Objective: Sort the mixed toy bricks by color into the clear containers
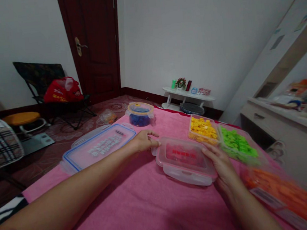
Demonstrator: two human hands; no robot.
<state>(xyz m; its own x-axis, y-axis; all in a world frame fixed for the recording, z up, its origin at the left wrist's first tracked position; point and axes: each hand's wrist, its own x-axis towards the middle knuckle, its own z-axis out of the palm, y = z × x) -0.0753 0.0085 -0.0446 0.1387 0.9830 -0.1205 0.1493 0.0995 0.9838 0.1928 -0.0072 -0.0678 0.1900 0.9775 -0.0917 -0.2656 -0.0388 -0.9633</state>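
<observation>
A clear plastic food container (pixel 185 159) with a pinkish lid and red print sits on the pink cloth in front of me. Red contents show dimly through the lid. My right hand (pixel 219 161) grips its right side, thumb on the lid's edge and the other fingers partly hidden. At the opposite end, my left hand (pixel 146 141) has its fingers apart, the tips at the side flap by the lid's corner. Left of it lies a flat clear lid with a blue seal (pixel 99 149). Behind stands a round container (pixel 141 114) with blue contents and a yellow-rimmed lid.
Right of the container are open boxes of yellow pieces (pixel 202 127) and green pieces (pixel 237 143). A blurred pack of orange pieces (pixel 288 196) is nearest me. The pink cloth (pixel 140 206) covers the table. A drawer cabinet (pixel 282 128) stands to the right.
</observation>
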